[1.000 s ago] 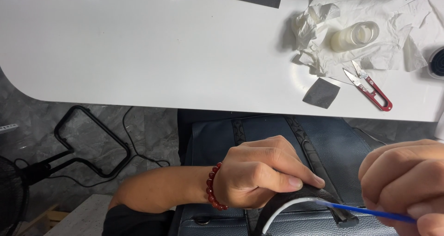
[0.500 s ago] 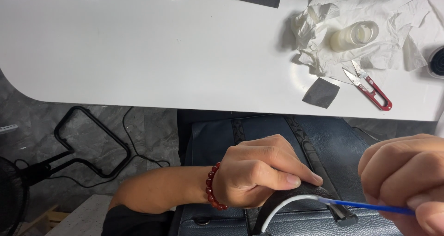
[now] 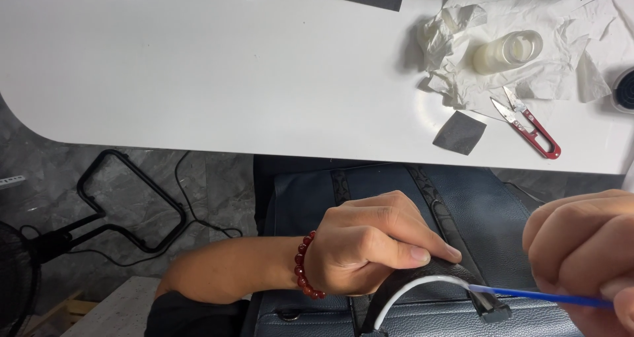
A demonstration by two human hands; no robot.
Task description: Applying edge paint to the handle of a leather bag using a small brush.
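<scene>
- The curved bag handle, dark with a white-coated edge, is arched between the two hands, directly above the blue-grey leather bag resting in the lap.
- The blue-shafted applicator stick is laid against the white edge. Compared with a second ago, its tip has been drawn slightly back along the arch toward the right hand, and the coated band now reads as longer; the edge coating is judged to be progressing along the handle.
- The left hand is closed around the top of the handle, thumb extended along it; its position is unchanged. A red bead bracelet is worn at its wrist.
- The right hand is closed in a pinch on the applicator stick; it has been shifted marginally toward the frame edge.
- Beyond the hands, on the white tabletop, are placed red-handled thread snips, a small grey swatch, crumpled white paper and a clear tape roll. None has been moved.
- Left of the left hand, a black wire stand lies on the floor.
</scene>
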